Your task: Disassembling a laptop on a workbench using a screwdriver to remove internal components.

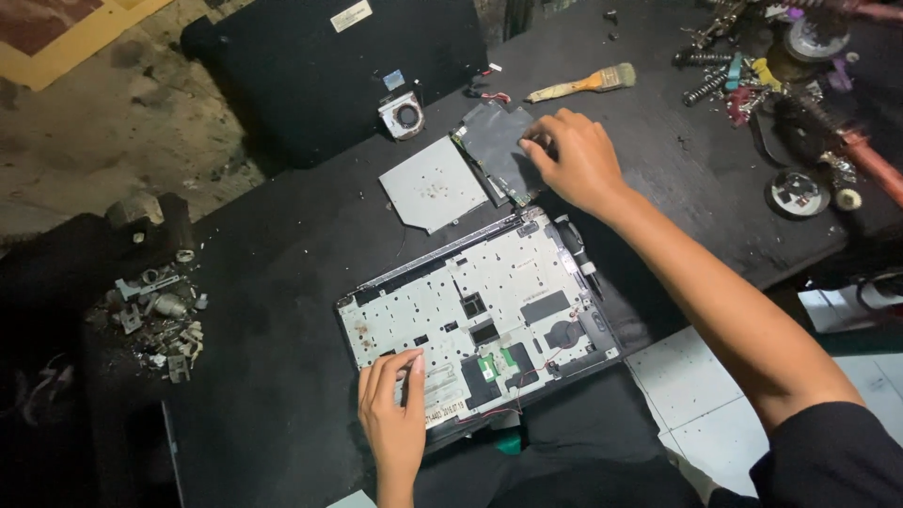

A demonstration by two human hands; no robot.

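Lying diagonally, laptop base [489, 315] under hands

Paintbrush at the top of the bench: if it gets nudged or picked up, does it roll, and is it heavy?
The paintbrush has a flat handle and a wide ferrule and lies flat, so it would probably slide rather than roll. It looks slim and wooden, so likely light. The bristles should flex while the handle stays stiff. It lies apart from the right hand, which rests on a dark circuit board.

right fingers [544, 143] hide part of the dark board [499, 141]; tools [828, 103] blurred.
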